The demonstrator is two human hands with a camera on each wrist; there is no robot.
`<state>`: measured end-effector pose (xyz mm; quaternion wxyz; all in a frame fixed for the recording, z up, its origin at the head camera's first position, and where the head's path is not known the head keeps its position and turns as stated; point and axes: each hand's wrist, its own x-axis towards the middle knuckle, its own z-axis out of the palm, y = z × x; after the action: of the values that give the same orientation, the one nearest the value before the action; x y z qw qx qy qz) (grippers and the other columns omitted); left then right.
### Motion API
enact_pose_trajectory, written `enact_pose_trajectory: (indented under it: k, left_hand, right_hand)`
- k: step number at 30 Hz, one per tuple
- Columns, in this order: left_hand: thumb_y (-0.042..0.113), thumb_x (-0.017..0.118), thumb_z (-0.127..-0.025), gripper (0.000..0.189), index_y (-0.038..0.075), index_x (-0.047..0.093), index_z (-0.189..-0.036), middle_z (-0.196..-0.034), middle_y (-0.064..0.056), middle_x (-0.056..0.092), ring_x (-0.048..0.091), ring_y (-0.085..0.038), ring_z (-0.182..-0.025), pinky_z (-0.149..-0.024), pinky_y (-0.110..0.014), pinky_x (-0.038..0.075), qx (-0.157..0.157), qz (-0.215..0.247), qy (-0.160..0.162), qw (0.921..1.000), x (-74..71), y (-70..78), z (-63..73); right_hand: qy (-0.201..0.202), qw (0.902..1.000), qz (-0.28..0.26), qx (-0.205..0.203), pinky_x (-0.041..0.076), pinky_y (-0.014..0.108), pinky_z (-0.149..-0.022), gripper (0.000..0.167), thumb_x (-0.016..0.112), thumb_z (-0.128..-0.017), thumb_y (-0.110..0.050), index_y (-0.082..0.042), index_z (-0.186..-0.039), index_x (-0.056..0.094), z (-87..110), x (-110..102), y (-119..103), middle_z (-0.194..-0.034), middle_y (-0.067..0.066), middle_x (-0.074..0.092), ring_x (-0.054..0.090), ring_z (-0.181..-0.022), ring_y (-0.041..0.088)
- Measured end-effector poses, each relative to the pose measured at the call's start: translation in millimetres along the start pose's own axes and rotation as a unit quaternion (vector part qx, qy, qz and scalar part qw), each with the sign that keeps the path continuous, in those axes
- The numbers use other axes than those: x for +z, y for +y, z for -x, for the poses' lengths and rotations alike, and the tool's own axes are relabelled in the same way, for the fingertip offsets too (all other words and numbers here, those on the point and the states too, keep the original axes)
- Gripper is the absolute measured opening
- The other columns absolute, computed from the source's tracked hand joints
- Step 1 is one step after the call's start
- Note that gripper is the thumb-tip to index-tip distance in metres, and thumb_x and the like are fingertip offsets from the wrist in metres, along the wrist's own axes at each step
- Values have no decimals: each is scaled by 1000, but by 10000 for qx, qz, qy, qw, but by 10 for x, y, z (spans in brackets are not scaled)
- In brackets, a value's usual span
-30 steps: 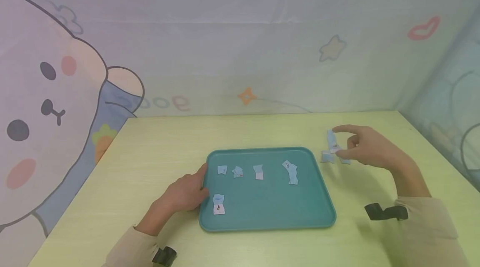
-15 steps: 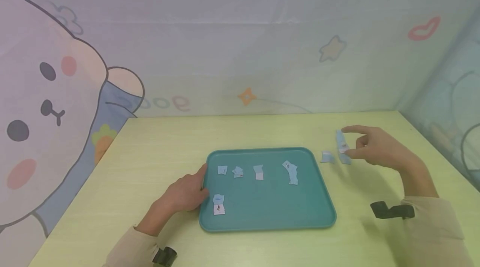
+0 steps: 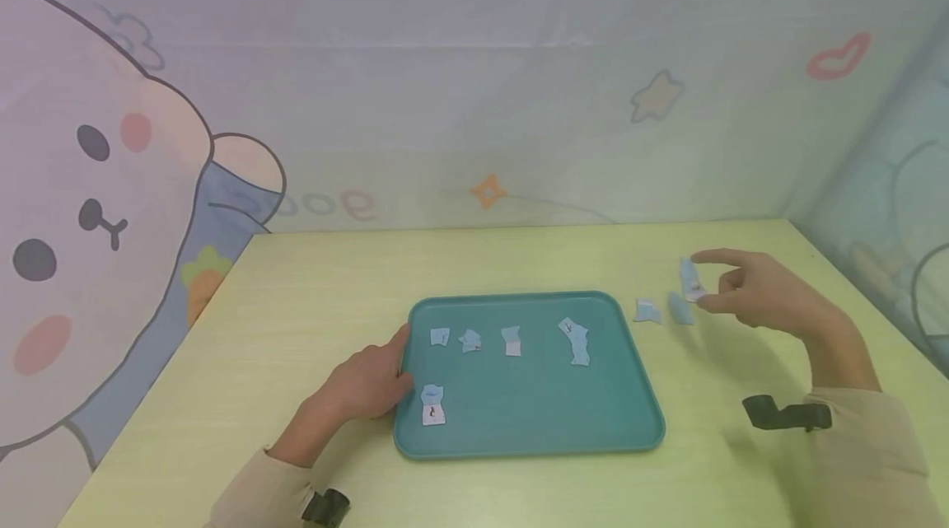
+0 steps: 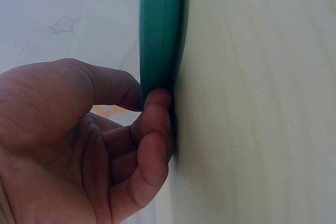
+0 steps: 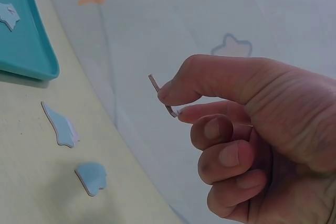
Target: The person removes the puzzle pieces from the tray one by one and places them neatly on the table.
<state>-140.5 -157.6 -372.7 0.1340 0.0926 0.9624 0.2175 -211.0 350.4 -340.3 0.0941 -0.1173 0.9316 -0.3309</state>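
My right hand (image 3: 767, 293) pinches a light blue and white puzzle piece (image 3: 689, 276) between thumb and index finger, above the table to the right of the tray. In the right wrist view that puzzle piece shows edge-on, and the other fingers are curled in. Two loose puzzle pieces, a notched one (image 3: 647, 310) and a rounded blue one (image 3: 680, 309), lie on the table just left of this hand. My left hand (image 3: 365, 380) grips the left rim of the teal tray (image 3: 549, 413). The left wrist view has the thumb and fingers at the tray's edge.
Several puzzle pieces are spread in the tray: a row along its far half, including a long curved one (image 3: 575, 340), and a bird-printed one (image 3: 433, 404) at near left. A printed cloth (image 3: 445, 100) hangs behind the pale yellow table (image 3: 334, 264).
My right hand has moved to the right with the pinched puzzle piece, uncovering the rounded blue piece on the table. The left hand and the tray have stayed in place.
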Motion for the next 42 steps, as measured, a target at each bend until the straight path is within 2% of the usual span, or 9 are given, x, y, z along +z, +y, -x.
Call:
enact_pose_trajectory:
  k: [24,36,42]
  left_hand:
    - [10,52,-96,76,-10,22,-163,-62,-2,48,43,-13,-52,-50,-28,31,-2,18,-2,10000,8,-12,-10]
    - [10,52,-97,77,-10,21,-164,-63,-2,49,43,-13,-52,-51,-28,31,31,33,-7,10000,11,-16,-11]
    - [11,52,-97,76,-10,21,-164,-63,-2,49,43,-13,-52,-51,-28,31,-4,45,-22,10000,12,-18,-13]
  right_hand:
    - [-68,9999,62,109,34,30,-52,72,74,-98,-27,-5,-158,41,47,-56,152,-67,-7,35,28,-52,6]
    - [-113,9997,36,233,36,30,-53,74,74,-98,-27,-3,-159,39,43,-67,302,-68,-6,37,30,-52,6]
    - [-138,9994,108,307,40,29,-54,76,74,-97,-25,3,-158,38,14,-29,397,-69,-5,42,33,-53,6]
